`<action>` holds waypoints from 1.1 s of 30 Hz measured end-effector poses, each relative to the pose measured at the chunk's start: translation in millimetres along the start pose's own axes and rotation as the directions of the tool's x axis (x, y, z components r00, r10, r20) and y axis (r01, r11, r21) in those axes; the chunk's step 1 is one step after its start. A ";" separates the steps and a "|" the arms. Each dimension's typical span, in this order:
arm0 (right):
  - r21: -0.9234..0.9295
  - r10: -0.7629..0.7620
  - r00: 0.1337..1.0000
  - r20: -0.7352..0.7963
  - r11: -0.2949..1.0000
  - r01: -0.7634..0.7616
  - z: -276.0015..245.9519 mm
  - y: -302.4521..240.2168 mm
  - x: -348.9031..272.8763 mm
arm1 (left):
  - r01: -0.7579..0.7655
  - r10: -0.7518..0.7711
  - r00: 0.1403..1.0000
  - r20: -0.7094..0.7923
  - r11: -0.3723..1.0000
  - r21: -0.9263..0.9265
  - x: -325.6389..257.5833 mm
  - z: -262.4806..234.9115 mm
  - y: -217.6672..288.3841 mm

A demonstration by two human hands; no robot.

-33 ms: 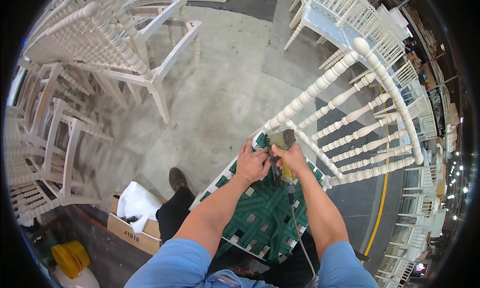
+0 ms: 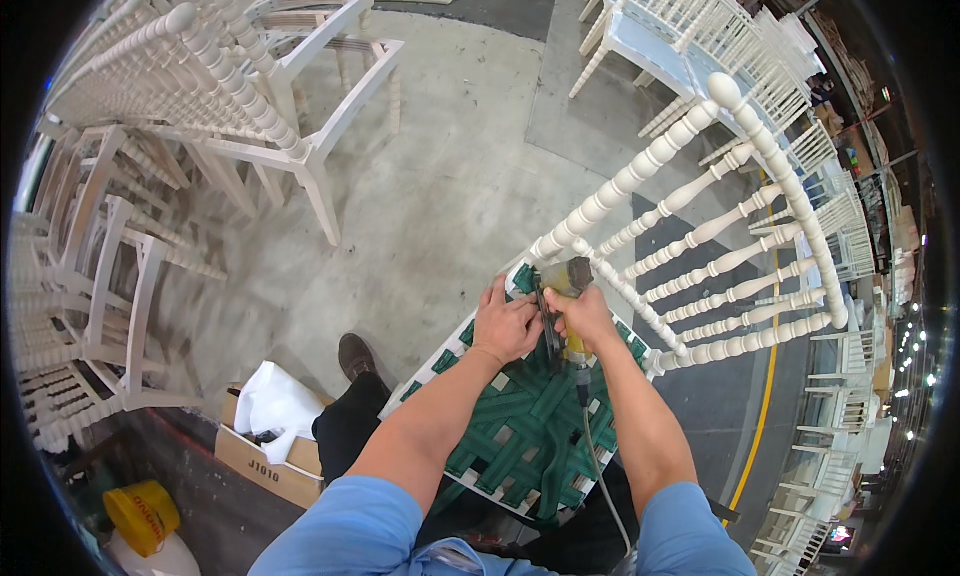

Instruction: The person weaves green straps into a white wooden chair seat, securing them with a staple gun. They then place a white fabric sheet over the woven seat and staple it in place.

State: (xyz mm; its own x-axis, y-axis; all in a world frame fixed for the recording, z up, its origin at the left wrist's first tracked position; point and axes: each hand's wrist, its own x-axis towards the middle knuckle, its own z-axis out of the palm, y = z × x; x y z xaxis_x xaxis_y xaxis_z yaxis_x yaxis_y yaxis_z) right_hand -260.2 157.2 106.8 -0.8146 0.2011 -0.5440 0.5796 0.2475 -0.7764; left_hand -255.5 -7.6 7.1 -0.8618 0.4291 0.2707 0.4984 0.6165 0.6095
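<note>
A white chair with turned spindles (image 2: 690,236) stands tilted before me, its seat laced with green webbing (image 2: 520,416). My right hand (image 2: 585,318) is wrapped round a yellow and black air stapler (image 2: 574,278), whose dark long part lies against the seat between my hands. From its lower end an air hose (image 2: 592,446) runs down toward me. My left hand (image 2: 506,328) is closed at the seat's left edge, close beside the stapler. Its curled fingers press on a green webbing strap, mostly covered by the hand. A strap end (image 2: 524,279) shows at the seat corner.
Stacked white chair frames (image 2: 320,166) crowd the left side. More white chairs (image 2: 650,51) stand at the far right. An open cardboard box (image 2: 265,466) with a white bag (image 2: 275,401) is at lower left, near a yellow bucket (image 2: 142,516). My shoe (image 2: 356,356) rests on the concrete floor.
</note>
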 end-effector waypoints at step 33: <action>0.355 0.381 0.648 -0.659 0.918 -0.179 -210.0 125.7 -452.9 | 0.018 -0.024 0.997 0.071 0.996 0.091 56.2 -0.1 -0.9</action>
State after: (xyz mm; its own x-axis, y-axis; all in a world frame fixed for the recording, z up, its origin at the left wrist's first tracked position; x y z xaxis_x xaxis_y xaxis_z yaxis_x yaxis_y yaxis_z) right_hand 186.1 296.3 322.4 -0.2932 0.8493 -0.4390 0.6699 -0.1451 -0.7281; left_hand -304.4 15.8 21.9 -0.8648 0.4598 0.2018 0.4894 0.6815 0.5442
